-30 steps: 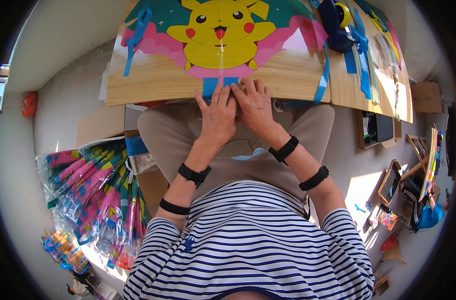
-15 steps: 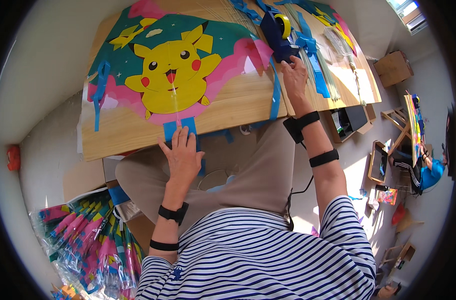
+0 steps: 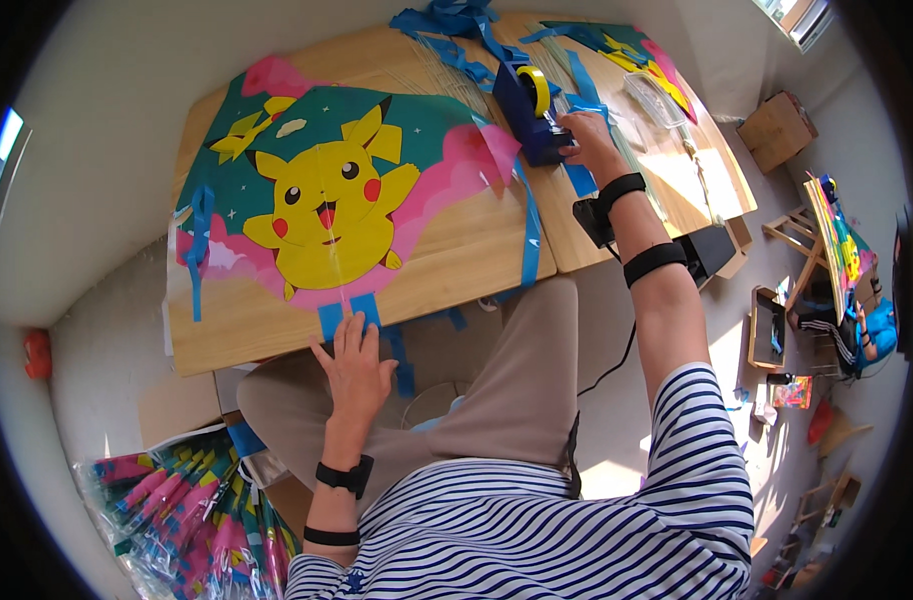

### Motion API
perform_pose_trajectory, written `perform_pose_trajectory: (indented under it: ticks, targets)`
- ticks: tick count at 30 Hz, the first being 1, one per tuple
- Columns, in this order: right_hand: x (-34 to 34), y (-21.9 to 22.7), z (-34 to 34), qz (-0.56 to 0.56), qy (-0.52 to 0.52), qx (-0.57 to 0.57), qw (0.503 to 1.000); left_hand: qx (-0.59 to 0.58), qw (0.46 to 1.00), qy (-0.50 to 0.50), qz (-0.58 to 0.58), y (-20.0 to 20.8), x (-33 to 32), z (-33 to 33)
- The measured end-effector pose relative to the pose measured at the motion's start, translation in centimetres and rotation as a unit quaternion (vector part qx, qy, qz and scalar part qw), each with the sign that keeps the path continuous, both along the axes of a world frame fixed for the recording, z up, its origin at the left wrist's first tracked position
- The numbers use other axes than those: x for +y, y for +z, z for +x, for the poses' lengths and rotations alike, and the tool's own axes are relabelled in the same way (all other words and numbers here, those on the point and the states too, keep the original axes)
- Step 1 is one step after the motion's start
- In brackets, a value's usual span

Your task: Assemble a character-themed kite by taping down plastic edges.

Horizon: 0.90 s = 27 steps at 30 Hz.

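Sheet (image 3: 334, 250) risked skewing if my wide left grip (image 3: 359, 378) lifted off the desk's near edge (image 3: 247, 345); right grip (image 3: 592, 142), at the dispenser (image 3: 518, 112), had unclear closure.

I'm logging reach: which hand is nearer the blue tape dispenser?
Right. The right hand is at the near end of the tape dispenser; the left hand is farther off leftward, at the near edge of the table.

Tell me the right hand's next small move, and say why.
I'd probably have the right hand draw a short strip of tape from the navy tape dispenser: it is at the dispenser's front end, while the left hand, fingers spread, rests at the blue patch by the printed cartoon sheet's lower tip.
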State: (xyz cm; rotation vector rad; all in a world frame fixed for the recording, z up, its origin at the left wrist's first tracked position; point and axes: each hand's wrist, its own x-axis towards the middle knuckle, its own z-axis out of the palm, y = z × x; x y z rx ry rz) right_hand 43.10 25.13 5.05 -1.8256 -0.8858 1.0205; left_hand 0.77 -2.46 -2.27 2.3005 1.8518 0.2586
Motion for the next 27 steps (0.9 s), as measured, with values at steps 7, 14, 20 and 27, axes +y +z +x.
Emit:
perform_pose_trajectory:
  ticks: [7, 14, 20, 27]
  targets:
    - [-0.6, 0.3, 0.6, 0.043, -0.018, 0.070, 0.996, 0.000, 1.000, -0.002, -0.002, 0.1, 0.0, 0.1]
    - [-2.5, -0.4, 0.2, 0.096, -0.033, 0.153, 0.983, 0.006, 1.000, 0.005, -0.007, 0.0, -0.2, -0.1]
    - [-3.2, -3.5, 0.8, 0.079, -0.050, 0.158, 0.983, 0.000, 1.000, -0.003, 0.002, 0.1, -0.1, 0.1]
    - [-5.7, -7.8, 0.5, 0.112, -0.116, 0.522, 0.837, -0.001, 1.000, 0.001, -0.004, 0.0, -0.1, 0.0]
